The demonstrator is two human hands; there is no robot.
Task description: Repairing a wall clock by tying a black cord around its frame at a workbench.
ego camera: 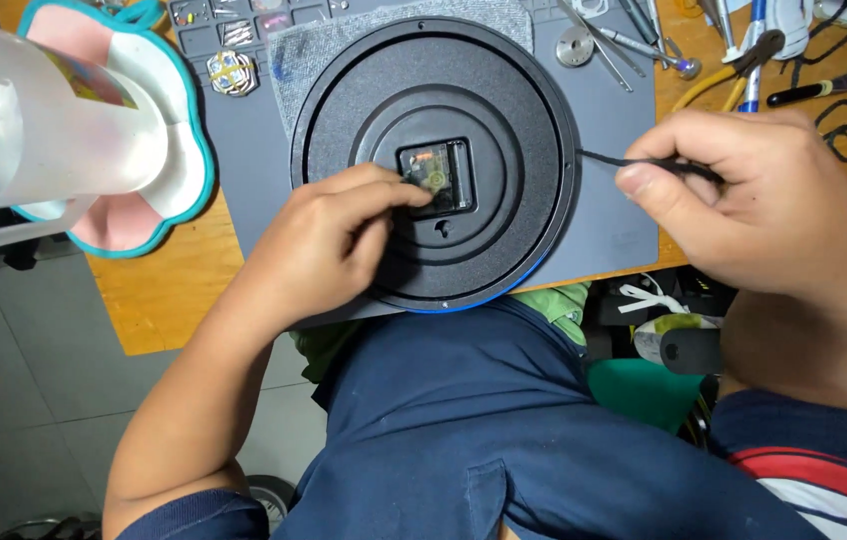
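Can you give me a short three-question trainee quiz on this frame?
1. True or false: the clock lies face down on the grey mat.
2. What does the left hand touch? A) the square movement at the clock's middle B) the pliers C) the plastic jug
3. Fill in: the right hand pinches a thin black ____.

Key: 1 true; 2 A; 3 tool, its exact kind unclear.
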